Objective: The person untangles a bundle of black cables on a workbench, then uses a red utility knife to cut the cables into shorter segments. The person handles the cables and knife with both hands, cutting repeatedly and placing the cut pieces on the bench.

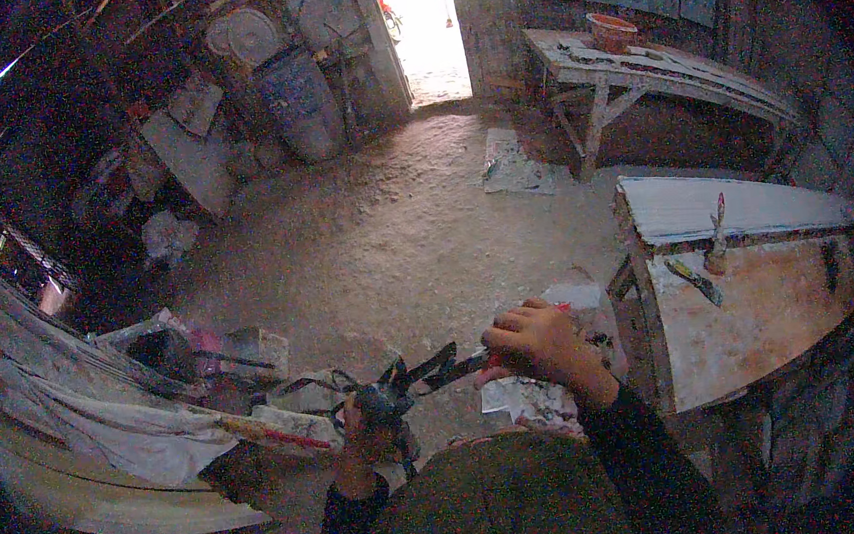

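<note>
My left hand (356, 431) is closed around a bunched tangle of black strips (388, 403) low in the middle of the view. Loose ends stick out of the bundle on both sides. My right hand (535, 342) is closed on a red-handled tool (494, 373) whose kind I cannot make out; red shows on either side of the fingers. A dark, narrow length (455, 367) spans between the bundle and the right hand. Whether it is part of the tool or another strip is too dim to tell.
At right stands a worktable (753, 332) with a white panel (733, 205), a brush (715, 244) and a greenish tool (694, 281). A bench (672, 62) at the back holds an orange basin (612, 31). Left lie draped cloth (109, 433) and a blue barrel (302, 106). Papers (514, 165) litter the floor.
</note>
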Available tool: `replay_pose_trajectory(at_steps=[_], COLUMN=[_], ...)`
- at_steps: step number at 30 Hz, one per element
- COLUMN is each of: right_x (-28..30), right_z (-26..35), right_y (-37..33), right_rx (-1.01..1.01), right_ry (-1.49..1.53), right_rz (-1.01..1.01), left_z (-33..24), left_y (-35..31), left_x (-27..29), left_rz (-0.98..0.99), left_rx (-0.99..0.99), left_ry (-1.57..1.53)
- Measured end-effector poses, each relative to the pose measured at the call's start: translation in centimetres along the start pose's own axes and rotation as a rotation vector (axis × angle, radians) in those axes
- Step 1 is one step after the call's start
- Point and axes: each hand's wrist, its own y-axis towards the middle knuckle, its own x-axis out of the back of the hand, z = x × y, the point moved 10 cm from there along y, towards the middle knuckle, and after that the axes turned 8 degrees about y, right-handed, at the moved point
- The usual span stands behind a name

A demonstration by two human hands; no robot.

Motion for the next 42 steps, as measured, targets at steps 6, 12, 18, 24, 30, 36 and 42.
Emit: replay_pose_trajectory(at_steps=[6,12,18,24,30,36,42], right_x=[-0.1,-0.6,-1.1,-1.5,-1.9,-2.4,-2.8], right_z=[0.4,0.0,-0.3,-1.4,-2.0,-1.8,-2.2], right_y=[0.4,0.0,-0.7,-1.0,-1.3,-1.1,-1.2], right_rx=[-0.004,-0.104,-0.208,-0.275,-0.273,-0.292,-0.3], right_ry=[0.034,0.074,0.033,0.053,0.078,0.1,0.133], right_rz=[-0.067,-0.071,-0.091,-0.075,-0.046,0.047,0.026], left_z=[1.9,3.7,4.9,5.5,6.7,12.3,8.1], left_y=[-0.3,-1.7,-1.6,-1.6,-1.5,-1.0,-0.5], left_x=[-2.3,-4.3,-5.0,-4.9,-4.5,-3.3,-3.5], left_rz=[0.126,0.218,0.22,0.198,0.169,0.152,0.098], left_rx=[0.075,0.164,0.189,0.217,0.227,0.202,0.111], left_ry=[0.025,0.033,0.017,-0.004,-0.01,0.016,0.208])
